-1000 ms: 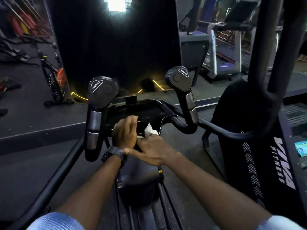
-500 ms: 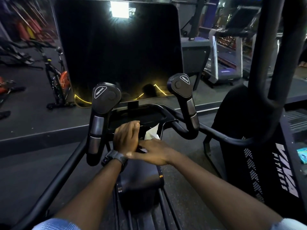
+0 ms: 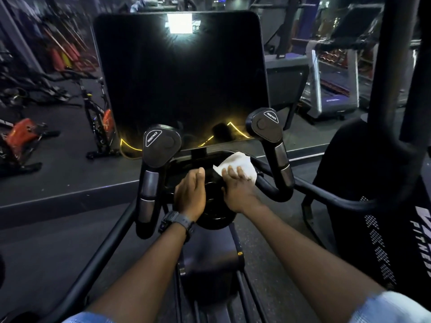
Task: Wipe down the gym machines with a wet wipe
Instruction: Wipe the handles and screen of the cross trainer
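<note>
My left hand (image 3: 190, 193), loosely curled, held nothing I could see. My right hand (image 3: 239, 191) pressed the wet wipe (image 3: 238, 165) onto the console tray (image 3: 198, 163), fingers over its near edge. Wipe: soft, light, limp; best bunched. Tray contents: indiscernible. Beyond: dark screen (image 3: 180, 80).

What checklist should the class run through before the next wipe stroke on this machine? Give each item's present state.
1. Wipe in hand: ok, right hand presses it down with spread fingers.
2. Wipe touching the console tray: ok, at its right end.
3. Left hand out of the wipe's way: ok, it rests beside.
4. Wipe wet enough: cannot tell.
5. Screen wiped: cannot tell.
6. Grips wiped: cannot tell.
</note>
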Demonstrator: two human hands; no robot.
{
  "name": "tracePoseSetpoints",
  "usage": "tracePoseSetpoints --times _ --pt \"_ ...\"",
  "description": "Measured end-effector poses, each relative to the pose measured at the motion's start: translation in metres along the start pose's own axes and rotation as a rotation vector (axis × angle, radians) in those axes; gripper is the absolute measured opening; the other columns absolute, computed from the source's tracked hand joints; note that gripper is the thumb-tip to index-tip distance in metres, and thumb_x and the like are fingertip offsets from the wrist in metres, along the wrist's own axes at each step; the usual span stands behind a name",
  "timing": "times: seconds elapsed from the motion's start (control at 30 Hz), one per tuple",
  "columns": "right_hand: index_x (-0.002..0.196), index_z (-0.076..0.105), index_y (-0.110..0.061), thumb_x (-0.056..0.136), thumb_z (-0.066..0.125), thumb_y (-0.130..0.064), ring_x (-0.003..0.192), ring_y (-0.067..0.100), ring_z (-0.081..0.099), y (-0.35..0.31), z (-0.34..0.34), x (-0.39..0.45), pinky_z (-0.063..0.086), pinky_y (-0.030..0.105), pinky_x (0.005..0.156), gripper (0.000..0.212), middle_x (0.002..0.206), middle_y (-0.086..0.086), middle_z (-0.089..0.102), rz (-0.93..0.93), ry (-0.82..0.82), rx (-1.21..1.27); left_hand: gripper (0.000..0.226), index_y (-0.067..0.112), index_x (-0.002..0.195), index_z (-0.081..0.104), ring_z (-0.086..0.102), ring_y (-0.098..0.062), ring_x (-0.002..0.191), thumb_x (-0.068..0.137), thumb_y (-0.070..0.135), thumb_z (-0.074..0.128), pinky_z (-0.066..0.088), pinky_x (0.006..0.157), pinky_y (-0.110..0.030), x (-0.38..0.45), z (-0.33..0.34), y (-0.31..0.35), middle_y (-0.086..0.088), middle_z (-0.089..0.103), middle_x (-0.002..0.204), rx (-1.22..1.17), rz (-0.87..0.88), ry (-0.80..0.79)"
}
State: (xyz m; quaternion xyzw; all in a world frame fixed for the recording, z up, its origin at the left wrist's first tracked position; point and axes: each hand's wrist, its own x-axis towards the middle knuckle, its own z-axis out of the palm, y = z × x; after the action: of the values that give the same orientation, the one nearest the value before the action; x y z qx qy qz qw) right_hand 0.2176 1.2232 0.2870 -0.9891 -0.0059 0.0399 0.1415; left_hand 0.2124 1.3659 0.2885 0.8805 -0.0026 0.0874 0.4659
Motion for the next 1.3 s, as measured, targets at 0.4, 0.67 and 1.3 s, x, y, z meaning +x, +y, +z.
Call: tracePoseSetpoints --times 0.4,0.67,1.3 --pt "0.127 0.067 -0.023 0.102 0.051 -0.019 0.103 0.003 0.065 -0.015 -0.052 -0.013 0.053 0.025 0.094 0.03 0.111 -0.014 0.07 -0.029 0.553 0.92 0.053 0.009 0.126 0.055 0.055 -0.027 0.109 0.095 0.049 0.036 0.044 0.09 -0.038 0.02 0.008 0.004 -0.011 0.058 0.123 0.058 0.265 0.266" --pt "0.142 0.052 -0.009 0.099 0.052 -0.006 0.143 0.016 0.038 -0.048 -0.061 0.062 0.034 0.025 0.115 0.043 0.147 0.006 0.051 -0.518 0.754 0.297 0.046 0.002 0.123 0.054 0.055 -0.039 0.111 0.088 0.032 0.051 0.048 0.095 -0.051 0.03 0.016 -0.009 -0.019 0.057 0.121 0.054 0.332 0.4" --pt "0.154 0.032 -0.011 0.102 0.025 -0.056 0.152 0.014 0.01 0.001 -0.037 0.045 0.026 0.028 0.112 0.069 0.164 0.003 0.022 -0.198 0.744 -0.003 0.052 0.016 0.137 0.041 0.038 -0.016 0.136 0.088 0.031 0.05 0.032 0.111 -0.031 -0.05 0.001 -0.012 0.0 0.041 0.146 0.036 0.484 0.195"
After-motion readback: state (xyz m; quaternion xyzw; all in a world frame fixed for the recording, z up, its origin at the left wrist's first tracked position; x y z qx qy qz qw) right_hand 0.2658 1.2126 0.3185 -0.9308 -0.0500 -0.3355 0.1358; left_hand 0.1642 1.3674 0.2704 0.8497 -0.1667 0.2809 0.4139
